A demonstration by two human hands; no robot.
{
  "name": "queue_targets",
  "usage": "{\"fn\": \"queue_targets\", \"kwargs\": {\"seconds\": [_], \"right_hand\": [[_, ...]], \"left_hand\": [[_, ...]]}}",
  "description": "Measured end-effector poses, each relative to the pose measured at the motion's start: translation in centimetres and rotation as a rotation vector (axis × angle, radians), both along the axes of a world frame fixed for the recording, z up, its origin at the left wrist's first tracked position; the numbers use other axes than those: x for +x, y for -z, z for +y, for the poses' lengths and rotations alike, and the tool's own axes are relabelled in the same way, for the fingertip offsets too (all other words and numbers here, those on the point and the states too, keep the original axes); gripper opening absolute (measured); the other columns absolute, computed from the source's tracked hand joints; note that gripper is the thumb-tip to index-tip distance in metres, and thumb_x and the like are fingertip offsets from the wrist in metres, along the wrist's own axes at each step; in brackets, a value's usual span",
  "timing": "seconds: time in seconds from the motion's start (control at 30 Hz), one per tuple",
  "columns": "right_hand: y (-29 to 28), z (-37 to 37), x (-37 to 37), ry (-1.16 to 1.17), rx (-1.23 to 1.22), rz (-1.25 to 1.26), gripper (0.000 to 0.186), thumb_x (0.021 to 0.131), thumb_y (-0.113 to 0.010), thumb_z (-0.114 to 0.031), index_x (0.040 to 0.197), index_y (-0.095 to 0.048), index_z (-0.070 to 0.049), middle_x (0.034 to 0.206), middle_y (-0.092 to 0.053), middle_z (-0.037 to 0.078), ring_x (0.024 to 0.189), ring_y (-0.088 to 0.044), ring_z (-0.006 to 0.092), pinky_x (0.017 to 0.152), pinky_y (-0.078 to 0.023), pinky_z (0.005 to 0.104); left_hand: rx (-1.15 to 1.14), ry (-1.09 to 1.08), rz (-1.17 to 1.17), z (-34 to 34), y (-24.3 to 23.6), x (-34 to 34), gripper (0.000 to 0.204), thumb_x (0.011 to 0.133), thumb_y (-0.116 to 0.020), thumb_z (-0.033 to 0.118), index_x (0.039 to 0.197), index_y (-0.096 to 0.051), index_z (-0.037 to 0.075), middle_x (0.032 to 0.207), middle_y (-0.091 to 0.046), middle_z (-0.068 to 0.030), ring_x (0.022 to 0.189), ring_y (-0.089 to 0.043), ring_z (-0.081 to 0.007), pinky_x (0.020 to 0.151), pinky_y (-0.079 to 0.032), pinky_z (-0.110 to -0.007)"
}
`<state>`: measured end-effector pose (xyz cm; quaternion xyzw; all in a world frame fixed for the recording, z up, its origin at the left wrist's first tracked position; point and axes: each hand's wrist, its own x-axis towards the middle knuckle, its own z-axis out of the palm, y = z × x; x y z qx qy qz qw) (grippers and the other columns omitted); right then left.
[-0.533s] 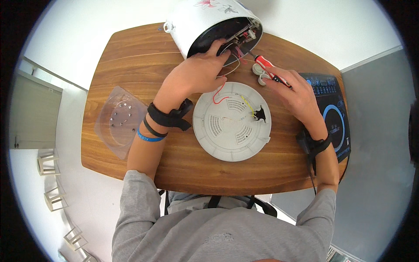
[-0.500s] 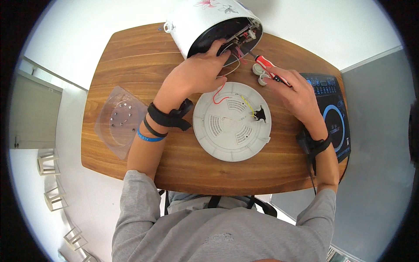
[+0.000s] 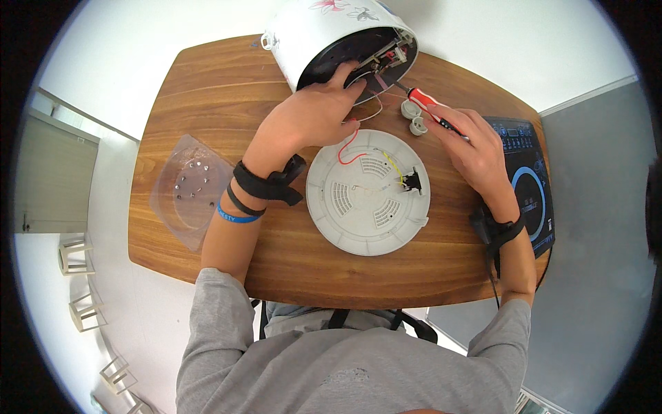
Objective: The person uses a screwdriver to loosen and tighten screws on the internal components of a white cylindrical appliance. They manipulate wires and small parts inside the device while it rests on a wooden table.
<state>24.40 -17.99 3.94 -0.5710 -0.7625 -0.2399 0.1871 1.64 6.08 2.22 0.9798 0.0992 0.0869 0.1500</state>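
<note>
A white appliance [image 3: 296, 48] with flower prints lies on its side, its underside open on boards and wires. My left hand [image 3: 310, 114] reaches into it, fingers bent; what they grip among the wires is hidden. My right hand [image 3: 476, 155] is closed on a red-and-black screwdriver [image 3: 422, 98], its shaft pointing into the opening. Two small pale round pieces [image 3: 417, 126] sit below the handle. A round white vented plate [image 3: 331, 228] lies between my forearms, with a red wire [image 3: 348, 160], a yellow wire and a black socket piece [image 3: 412, 181] on it.
A clear plastic tray [image 3: 172, 217] holding several small screws [image 3: 200, 179] is at the left of the wooden table [image 3: 310, 283]. A black induction cooktop [image 3: 531, 193] lies at the right, beside my forearm. Pale stools [image 3: 79, 310] stand along the left wall; a grey board [image 3: 593, 207] is at the right.
My right hand and the screwdriver have shifted slightly right. The wires at the appliance's opening sit a little differently. My left hand is still inside.
</note>
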Motion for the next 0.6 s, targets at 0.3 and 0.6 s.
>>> {"fn": "queue_targets", "kwargs": {"seconds": [0.3, 0.6], "right_hand": [[0.0, -0.3, 0.0, 0.001, 0.134, -0.030, 0.035, 0.081, -0.086, -0.006, 0.115, -0.083, -0.009, 0.127, -0.080, 0.003, 0.085, -0.074, 0.0197, 0.072, -0.061, 0.0315], [-0.4, -0.9, 0.1, -0.135, 0.157, -0.145, 0.035, 0.079, -0.090, -0.011, 0.113, -0.085, -0.010, 0.120, -0.083, 0.002, 0.079, -0.072, 0.0165, 0.063, -0.056, 0.0283]], "left_hand": [[0.002, -0.012, 0.017, -0.1, -0.2, 0.0, 0.071, 0.102, -0.078, 0.027, 0.163, -0.054, 0.001, 0.176, -0.036, -0.0328, 0.108, -0.078, -0.0503, 0.105, -0.063, -0.053], [0.007, -0.008, -0.018, 0.1, 0.5, 0.0, 0.069, 0.103, -0.078, 0.029, 0.161, -0.054, 0.002, 0.175, -0.037, -0.0325, 0.109, -0.077, -0.0512, 0.103, -0.063, -0.054]]}}
